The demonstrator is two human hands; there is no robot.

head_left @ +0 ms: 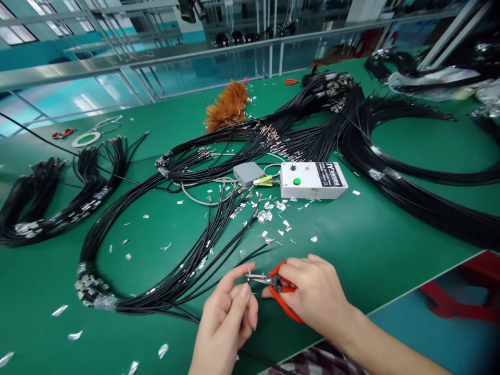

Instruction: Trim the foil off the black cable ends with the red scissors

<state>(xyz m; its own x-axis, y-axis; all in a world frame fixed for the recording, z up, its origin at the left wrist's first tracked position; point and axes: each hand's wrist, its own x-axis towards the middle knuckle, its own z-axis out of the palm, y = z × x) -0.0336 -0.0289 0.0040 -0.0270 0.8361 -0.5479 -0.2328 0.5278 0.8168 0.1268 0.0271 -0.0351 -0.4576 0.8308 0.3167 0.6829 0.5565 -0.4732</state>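
The left hand is pinching a black wire end (its length running up-left over the green surface); the right hand is gripping red cutters, tips pointing left at it.

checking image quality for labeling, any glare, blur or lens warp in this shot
Head view: even overhead light and soft shadows; glare streaks the glass partition; wide-lens warp bends the green table edge and rails; left hand, right hand and red-handled cutters look sharp; far shelf clutter is soft.
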